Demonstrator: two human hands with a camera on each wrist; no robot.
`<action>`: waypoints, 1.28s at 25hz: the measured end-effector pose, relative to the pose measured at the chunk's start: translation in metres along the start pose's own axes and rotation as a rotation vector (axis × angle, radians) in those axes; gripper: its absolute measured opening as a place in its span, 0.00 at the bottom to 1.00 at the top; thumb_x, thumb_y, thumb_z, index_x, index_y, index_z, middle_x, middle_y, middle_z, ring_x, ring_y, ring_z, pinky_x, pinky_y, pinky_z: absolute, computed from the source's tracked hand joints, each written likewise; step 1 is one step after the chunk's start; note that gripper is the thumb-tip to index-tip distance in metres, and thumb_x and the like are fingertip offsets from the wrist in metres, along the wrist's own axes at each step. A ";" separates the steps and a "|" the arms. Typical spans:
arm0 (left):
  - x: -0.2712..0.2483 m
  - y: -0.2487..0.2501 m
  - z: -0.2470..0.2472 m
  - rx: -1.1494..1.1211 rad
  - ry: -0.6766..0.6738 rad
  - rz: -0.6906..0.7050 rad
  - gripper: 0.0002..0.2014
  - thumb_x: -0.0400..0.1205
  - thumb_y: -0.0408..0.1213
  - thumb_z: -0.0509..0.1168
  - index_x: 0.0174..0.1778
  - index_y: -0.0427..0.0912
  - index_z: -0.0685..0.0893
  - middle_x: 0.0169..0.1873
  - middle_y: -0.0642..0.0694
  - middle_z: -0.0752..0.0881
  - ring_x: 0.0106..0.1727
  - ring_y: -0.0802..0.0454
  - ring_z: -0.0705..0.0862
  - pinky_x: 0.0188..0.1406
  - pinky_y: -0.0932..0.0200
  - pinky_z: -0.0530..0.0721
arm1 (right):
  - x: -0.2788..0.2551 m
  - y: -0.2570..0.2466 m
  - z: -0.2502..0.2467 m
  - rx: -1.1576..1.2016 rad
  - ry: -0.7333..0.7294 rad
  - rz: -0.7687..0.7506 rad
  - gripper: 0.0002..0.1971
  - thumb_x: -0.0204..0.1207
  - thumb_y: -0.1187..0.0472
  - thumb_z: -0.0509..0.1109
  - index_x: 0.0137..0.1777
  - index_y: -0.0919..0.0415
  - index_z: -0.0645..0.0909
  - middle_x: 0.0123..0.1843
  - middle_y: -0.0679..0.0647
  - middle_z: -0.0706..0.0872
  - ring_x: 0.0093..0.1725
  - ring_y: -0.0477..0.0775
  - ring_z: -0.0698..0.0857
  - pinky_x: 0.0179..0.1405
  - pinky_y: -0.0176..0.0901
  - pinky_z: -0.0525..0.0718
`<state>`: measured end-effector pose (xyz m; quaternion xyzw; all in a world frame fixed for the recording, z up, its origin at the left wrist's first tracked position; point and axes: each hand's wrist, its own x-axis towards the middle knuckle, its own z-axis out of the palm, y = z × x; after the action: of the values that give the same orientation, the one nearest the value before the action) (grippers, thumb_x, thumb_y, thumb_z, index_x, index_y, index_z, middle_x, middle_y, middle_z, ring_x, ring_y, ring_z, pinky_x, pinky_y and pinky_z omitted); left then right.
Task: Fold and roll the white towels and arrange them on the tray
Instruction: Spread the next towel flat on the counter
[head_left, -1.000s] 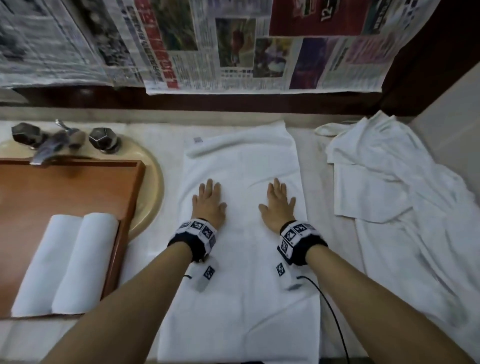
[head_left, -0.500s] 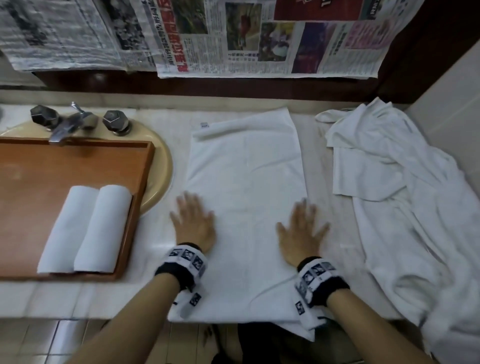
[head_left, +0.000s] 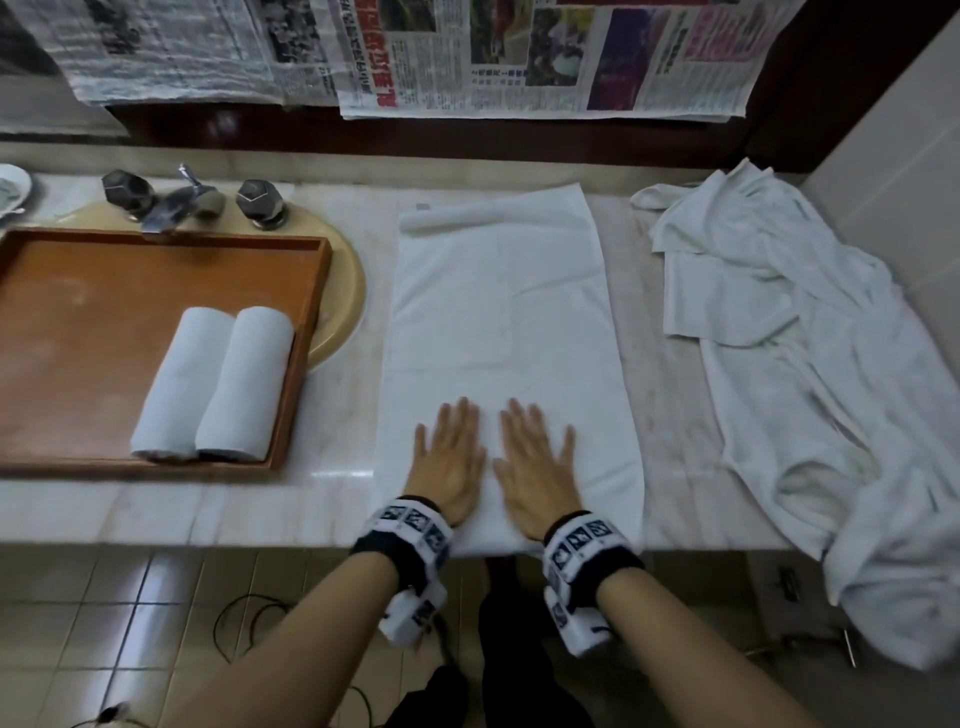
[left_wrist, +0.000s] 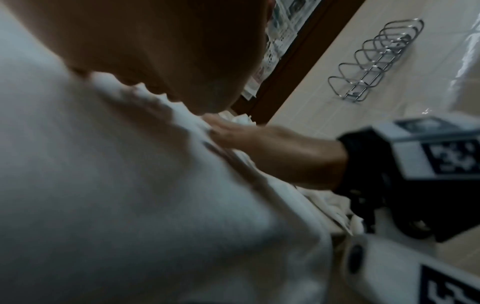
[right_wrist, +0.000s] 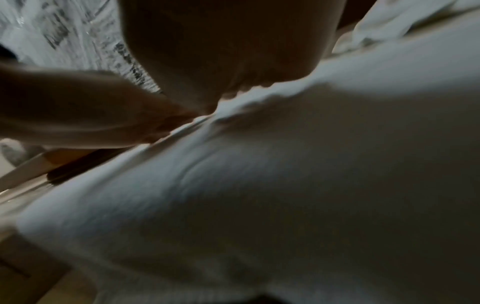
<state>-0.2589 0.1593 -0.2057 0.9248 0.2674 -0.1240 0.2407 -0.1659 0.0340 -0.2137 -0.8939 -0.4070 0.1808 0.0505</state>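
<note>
A white towel (head_left: 498, 322) lies folded lengthwise on the marble counter, running from the back wall to the front edge. My left hand (head_left: 451, 457) and right hand (head_left: 535, 467) lie flat side by side on its near end, fingers straight and palms down. The wrist views show the same towel (left_wrist: 130, 195) (right_wrist: 285, 174) close up under each palm, with the other hand pressing beside it. Two rolled white towels (head_left: 218, 384) rest side by side in the wooden tray (head_left: 104, 291) at the left.
A heap of loose white towels (head_left: 810, 364) covers the counter's right end against the tiled wall. The tray sits over a beige sink (head_left: 343, 291) with a faucet (head_left: 176, 202). Newspapers (head_left: 519, 57) hang on the back wall. Cables trail on the tiled floor (head_left: 130, 623).
Both hands slid toward me along the towel, from its middle to its near end. They spread to the towel's side edges, then came together at the centre.
</note>
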 end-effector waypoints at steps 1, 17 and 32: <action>-0.007 0.009 0.013 0.030 0.004 0.036 0.29 0.89 0.51 0.34 0.85 0.47 0.38 0.82 0.51 0.31 0.84 0.50 0.32 0.82 0.43 0.32 | -0.004 -0.010 0.007 -0.024 -0.024 -0.075 0.34 0.80 0.45 0.29 0.86 0.54 0.37 0.85 0.47 0.31 0.85 0.53 0.34 0.79 0.69 0.32; -0.018 -0.015 0.030 0.144 0.197 0.030 0.29 0.87 0.54 0.34 0.86 0.53 0.42 0.85 0.55 0.39 0.85 0.53 0.36 0.82 0.43 0.34 | -0.064 0.090 0.013 -0.087 0.139 0.138 0.31 0.84 0.42 0.38 0.86 0.47 0.48 0.88 0.48 0.42 0.86 0.52 0.40 0.83 0.64 0.45; -0.011 -0.040 -0.007 -0.079 0.156 -0.460 0.33 0.88 0.54 0.38 0.85 0.44 0.35 0.83 0.44 0.30 0.83 0.47 0.30 0.81 0.37 0.31 | -0.018 0.041 -0.023 0.222 -0.025 0.714 0.37 0.86 0.43 0.44 0.84 0.61 0.32 0.85 0.55 0.29 0.84 0.53 0.31 0.80 0.71 0.35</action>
<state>-0.2894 0.1874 -0.2109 0.8361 0.4936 -0.0932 0.2205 -0.1393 -0.0054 -0.1971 -0.9664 -0.0480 0.2408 0.0758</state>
